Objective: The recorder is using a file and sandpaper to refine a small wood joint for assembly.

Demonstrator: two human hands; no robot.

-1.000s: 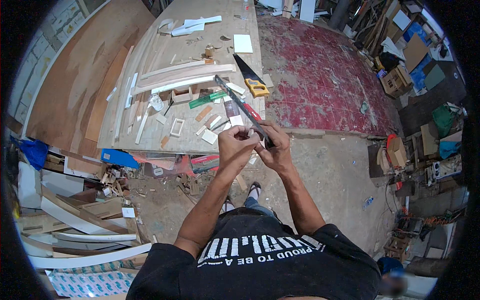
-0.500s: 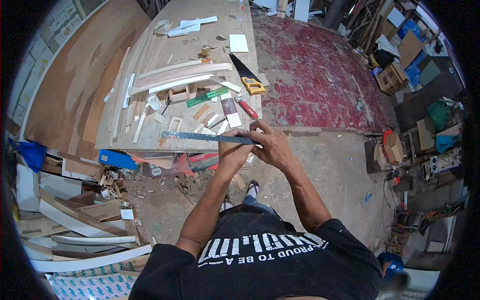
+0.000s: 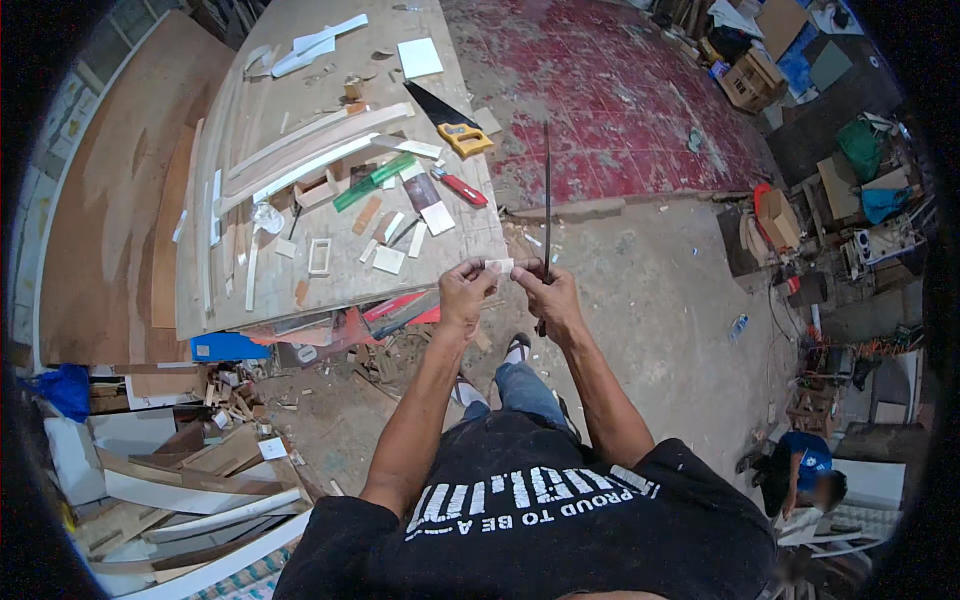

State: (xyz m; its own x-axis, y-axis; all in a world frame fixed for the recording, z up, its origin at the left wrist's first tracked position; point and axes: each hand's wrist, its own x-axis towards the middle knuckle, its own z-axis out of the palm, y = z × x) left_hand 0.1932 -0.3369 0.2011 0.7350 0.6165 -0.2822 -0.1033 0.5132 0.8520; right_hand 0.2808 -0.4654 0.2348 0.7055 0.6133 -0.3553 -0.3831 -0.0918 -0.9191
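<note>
My left hand pinches one side of a small pale wooden piece just in front of the plywood bench's near corner. My right hand pinches the other side and also grips a long, thin dark blade, which points away from me, nearly edge-on. On the bench lie a handsaw with a yellow handle, a red-handled tool, a green ruler-like strip, a small wooden frame and several pale strips and blocks.
A large plywood sheet stands at left, above piled offcuts. A raised red tiled floor lies beyond the bench, concrete floor at right. Boxes and clutter line the right side. A person in blue bends at lower right.
The blade has swung from lying crosswise over my hands to pointing away from me, and the small piece now shows between my fingertips. The view has shifted, and more of the person at lower right shows.
</note>
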